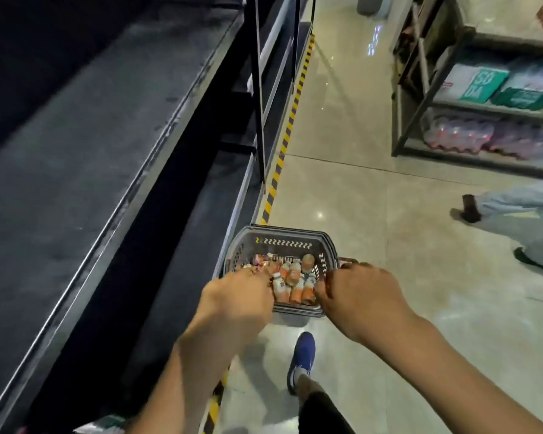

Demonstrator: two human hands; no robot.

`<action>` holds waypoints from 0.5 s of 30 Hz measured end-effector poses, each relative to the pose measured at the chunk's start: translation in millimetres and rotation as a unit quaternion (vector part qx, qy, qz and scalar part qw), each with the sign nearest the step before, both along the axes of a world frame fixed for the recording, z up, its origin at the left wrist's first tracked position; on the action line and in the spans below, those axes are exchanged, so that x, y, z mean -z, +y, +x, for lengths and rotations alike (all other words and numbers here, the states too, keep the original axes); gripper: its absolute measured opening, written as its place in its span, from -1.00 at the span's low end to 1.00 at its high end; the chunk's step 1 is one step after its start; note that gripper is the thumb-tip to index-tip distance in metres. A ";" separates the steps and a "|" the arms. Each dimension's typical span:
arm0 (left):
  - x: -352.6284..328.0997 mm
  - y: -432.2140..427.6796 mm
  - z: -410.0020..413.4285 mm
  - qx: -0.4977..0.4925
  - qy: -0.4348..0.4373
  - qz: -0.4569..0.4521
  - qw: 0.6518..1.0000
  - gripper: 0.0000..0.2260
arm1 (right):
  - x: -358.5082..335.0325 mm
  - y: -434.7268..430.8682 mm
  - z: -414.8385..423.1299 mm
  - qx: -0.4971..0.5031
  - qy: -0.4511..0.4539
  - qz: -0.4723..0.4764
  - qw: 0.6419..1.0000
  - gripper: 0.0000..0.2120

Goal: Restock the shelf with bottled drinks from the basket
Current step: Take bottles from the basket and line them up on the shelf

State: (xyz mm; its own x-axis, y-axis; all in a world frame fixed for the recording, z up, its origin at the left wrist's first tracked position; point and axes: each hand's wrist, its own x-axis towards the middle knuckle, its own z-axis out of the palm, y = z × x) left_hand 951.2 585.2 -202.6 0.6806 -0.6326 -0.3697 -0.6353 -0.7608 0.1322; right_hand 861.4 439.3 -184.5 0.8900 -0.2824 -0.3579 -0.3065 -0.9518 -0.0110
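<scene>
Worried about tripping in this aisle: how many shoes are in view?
3: a blue shoe on the floor just nearer than the basket; a passer-by's brown shoe and dark shoe at the right edge. The wearer's other shoe is hidden.

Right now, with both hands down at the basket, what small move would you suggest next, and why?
Probably close the left hand round one of the orange bottles and lift it out. That hand lies over the bottles in the basket, the right hand curls at the basket's right rim, seemingly steadying it, and the dark shelf on the left looks bare.
</scene>
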 end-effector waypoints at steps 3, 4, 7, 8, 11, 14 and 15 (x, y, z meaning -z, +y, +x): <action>54.5 -30.1 42.9 -0.027 0.031 0.014 0.999 -0.85 | 47.0 -37.2 43.9 -0.004 0.048 0.021 0.999 -0.58; 74.1 -38.4 56.6 -0.037 0.064 0.028 0.997 -0.80 | 66.0 -46.0 57.7 -0.009 0.069 0.026 0.997 -0.59; 143.7 -62.4 96.7 -0.026 0.121 0.086 0.989 -0.75 | 134.0 -63.8 95.2 -0.004 0.131 0.047 0.990 -0.61; 170.5 -70.0 107.7 -0.014 0.131 0.108 0.985 -0.75 | 160.8 -68.2 106.3 0.004 0.149 0.054 0.987 -0.61; 265.0 -92.8 137.4 0.019 0.165 0.167 0.972 -0.72 | 253.8 -79.7 140.4 0.022 0.204 0.081 0.975 -0.61; 371.7 -112.8 165.8 0.042 0.185 0.203 0.961 -0.69 | 365.8 -88.5 173.1 0.052 0.274 0.100 0.955 -0.57; 409.9 -117.7 174.2 0.044 0.188 0.212 0.958 -0.69 | 408.2 -89.6 182.5 0.059 0.290 0.098 0.950 -0.57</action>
State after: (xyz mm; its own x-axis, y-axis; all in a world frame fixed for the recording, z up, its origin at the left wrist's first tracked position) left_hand 1125.4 467.5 -612.6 0.3991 -0.4204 -0.8148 -0.6675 -0.7425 0.0562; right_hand 1043.9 349.8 -592.7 0.4938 -0.2451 -0.8343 -0.4195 -0.9076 0.0183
